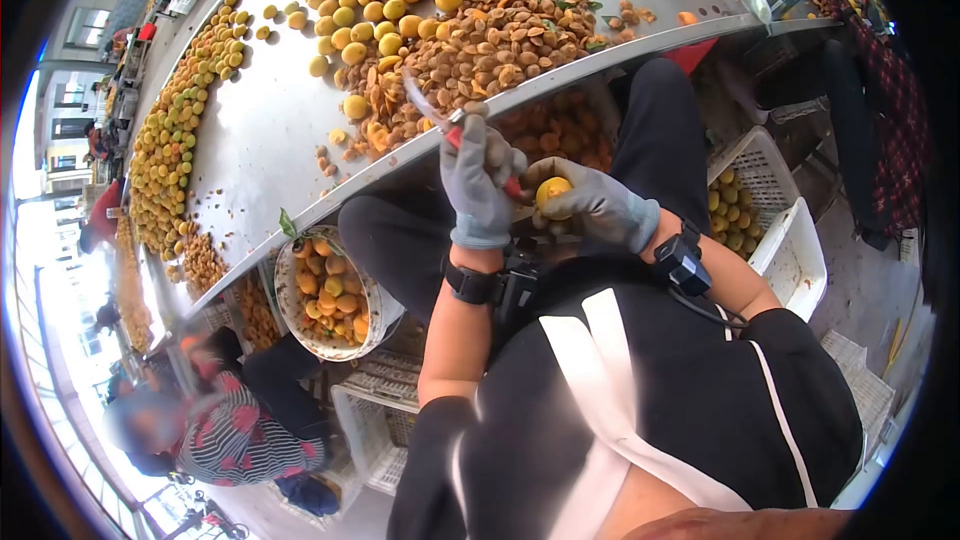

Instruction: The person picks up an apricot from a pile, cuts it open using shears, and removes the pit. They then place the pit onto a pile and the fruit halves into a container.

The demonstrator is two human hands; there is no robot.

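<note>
In the head view, looking down, the gloved left hand (476,185) is wrapped around a red-handled knife (441,120), its blade pointing up and away, while just beside it the gloved right hand (602,208) grips a yellow fruit (553,191) in front of the bench (262,135) with its heap of brown pits (492,52). Cutting would probably go best with the fruit held firm, fingertips behind the edge and the blade drawn slowly, since round skin may slip in gloves.
</note>
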